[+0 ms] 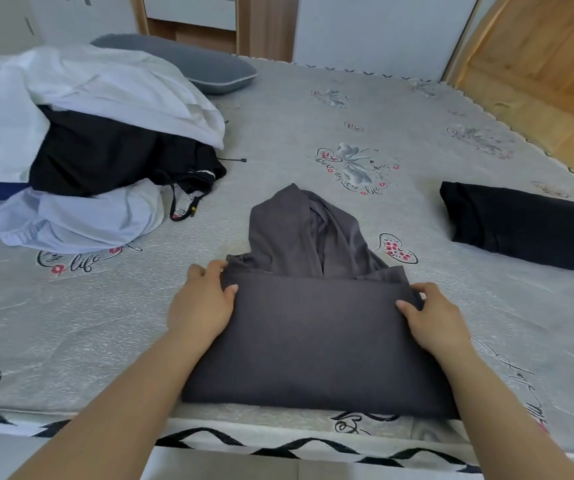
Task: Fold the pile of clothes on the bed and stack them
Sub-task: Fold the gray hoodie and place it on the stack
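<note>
Hands work at the near edge of the bed (417, 109), where a dark grey hoodie (313, 341) lies folded into a block, its hood spread flat toward the bed's middle. The left hand (202, 306) pinches the upper left corner of the folded body, thumb on top and fingers curled under the edge. The right hand (434, 317) pinches the upper right corner the same way. A pile of unfolded clothes (88, 143), white, black and pale blue, sits at the left edge. A folded black garment (528, 223) lies by the right edge, well apart from the hoodie. A grey pillow (192, 62) rests at the far side, behind the pile.
</note>
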